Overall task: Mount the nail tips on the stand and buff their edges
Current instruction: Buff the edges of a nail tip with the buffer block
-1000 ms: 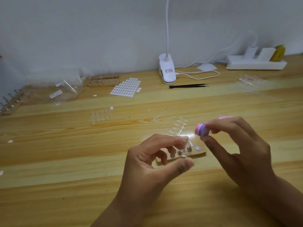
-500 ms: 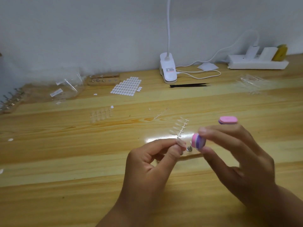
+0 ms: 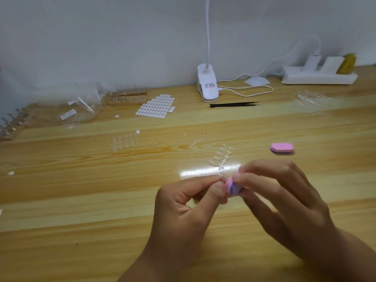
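Well in front of the white clip lamp [image 3: 207, 86], toward the person, both hands met above the wooden table [image 3: 81, 200]. The left hand [image 3: 187, 202] pinched a clear nail tip [image 3: 223, 177] between thumb and forefinger, its other fingers curled under. The right hand [image 3: 284, 202] gripped a small pink and purple buffer block [image 3: 233, 187] in its fingertips, and the block's end lay against the nail tip; blur hid exactly where they touched. Between the lamp and the hands lay a strip of clear nail tips [image 3: 221, 158] and, closer to the lamp, a bare plastic sprue [image 3: 198, 140]. A second pink buffer [image 3: 281, 148] lay in front and to the right of the lamp. Black tweezers [image 3: 234, 104] lay just in front of the lamp, a sheet of white adhesive tabs [image 3: 155, 105] to its left, and beyond that a wooden stand [image 3: 127, 98].
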The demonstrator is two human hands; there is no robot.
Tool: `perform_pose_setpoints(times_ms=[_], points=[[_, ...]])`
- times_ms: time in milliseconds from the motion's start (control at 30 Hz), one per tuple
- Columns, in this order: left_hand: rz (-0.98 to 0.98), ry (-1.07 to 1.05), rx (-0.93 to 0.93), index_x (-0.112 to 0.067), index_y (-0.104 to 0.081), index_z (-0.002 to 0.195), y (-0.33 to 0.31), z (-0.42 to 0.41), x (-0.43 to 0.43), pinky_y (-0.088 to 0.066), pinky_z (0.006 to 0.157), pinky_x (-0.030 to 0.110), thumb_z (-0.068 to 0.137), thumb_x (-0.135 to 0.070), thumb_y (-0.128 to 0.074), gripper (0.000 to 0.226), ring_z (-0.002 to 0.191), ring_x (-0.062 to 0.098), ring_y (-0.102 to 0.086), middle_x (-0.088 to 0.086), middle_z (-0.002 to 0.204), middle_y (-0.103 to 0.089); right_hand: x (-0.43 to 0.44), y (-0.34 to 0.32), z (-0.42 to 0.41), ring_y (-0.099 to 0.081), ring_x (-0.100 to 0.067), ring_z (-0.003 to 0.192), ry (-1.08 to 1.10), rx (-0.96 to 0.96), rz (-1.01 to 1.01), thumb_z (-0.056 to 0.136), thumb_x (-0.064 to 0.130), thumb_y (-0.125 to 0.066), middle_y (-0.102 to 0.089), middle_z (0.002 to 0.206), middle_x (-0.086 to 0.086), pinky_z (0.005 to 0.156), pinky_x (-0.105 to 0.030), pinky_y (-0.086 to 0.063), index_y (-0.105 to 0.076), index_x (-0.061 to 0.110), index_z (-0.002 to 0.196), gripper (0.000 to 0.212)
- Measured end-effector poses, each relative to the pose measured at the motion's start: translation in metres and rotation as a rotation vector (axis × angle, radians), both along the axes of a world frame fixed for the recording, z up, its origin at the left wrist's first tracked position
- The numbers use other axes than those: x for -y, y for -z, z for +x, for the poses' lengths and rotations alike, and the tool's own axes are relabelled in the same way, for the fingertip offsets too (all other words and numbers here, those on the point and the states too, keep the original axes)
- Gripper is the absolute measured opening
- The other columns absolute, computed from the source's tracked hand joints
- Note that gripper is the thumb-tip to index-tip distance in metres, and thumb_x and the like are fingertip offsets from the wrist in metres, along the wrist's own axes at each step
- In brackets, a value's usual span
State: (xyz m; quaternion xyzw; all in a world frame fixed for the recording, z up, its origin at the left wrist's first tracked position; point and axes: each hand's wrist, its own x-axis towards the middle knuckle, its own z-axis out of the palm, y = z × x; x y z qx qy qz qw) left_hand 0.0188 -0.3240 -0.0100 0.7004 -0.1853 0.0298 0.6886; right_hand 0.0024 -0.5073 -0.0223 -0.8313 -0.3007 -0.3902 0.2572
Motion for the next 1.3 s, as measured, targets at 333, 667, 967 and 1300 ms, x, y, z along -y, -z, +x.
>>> perform_pose_setpoints(times_ms=[333, 667, 967, 1300], points=[[-0.112, 0.075, -0.082, -0.009, -0.078, 0.083, -0.003, 0.0, 0.0, -0.047, 0.056, 0.011, 0.086, -0.013, -0.069, 0.011, 0.061, 0.012, -0.069, 0.006, 0.07, -0.074, 0.002, 0.001, 0.002, -0.06, -0.021, 0.104, -0.011, -0.004, 0.002, 0.091, 0.001, -0.065, -0.06, 0.112, -0.006, 0.096, -0.025, -0.044, -0.057, 0.007, 0.118, 0.029], [-0.056, 0.095, -0.132, -0.02, -0.078, 0.089, -0.003, -0.002, -0.002, -0.049, 0.055, 0.019, 0.082, -0.033, -0.063, 0.021, 0.071, 0.02, -0.073, 0.002, 0.077, -0.076, 0.005, -0.002, 0.002, -0.06, -0.02, 0.102, 0.026, 0.008, 0.035, 0.091, 0.002, -0.065, -0.06, 0.109, -0.007, 0.095, -0.027, -0.045, -0.057, 0.008, 0.117, 0.028], [-0.038, 0.137, -0.124, -0.02, -0.078, 0.089, 0.0, -0.004, 0.0, -0.049, 0.056, 0.021, 0.085, -0.03, -0.061, 0.02, 0.071, 0.021, -0.074, 0.002, 0.078, -0.076, 0.006, -0.002, 0.0, -0.059, -0.018, 0.104, 0.002, 0.022, 0.034, 0.091, 0.004, -0.064, -0.057, 0.113, -0.007, 0.095, -0.026, -0.044, -0.056, 0.007, 0.117, 0.028], [-0.075, 0.154, -0.133, -0.013, -0.076, 0.088, -0.002, -0.003, -0.001, -0.05, 0.056, 0.021, 0.086, -0.028, -0.061, 0.021, 0.069, 0.02, -0.073, 0.004, 0.076, -0.075, 0.002, -0.001, -0.001, -0.058, -0.017, 0.104, -0.001, 0.01, 0.013, 0.087, 0.003, -0.068, -0.056, 0.114, -0.006, 0.096, -0.023, -0.041, -0.057, 0.009, 0.117, 0.032]])
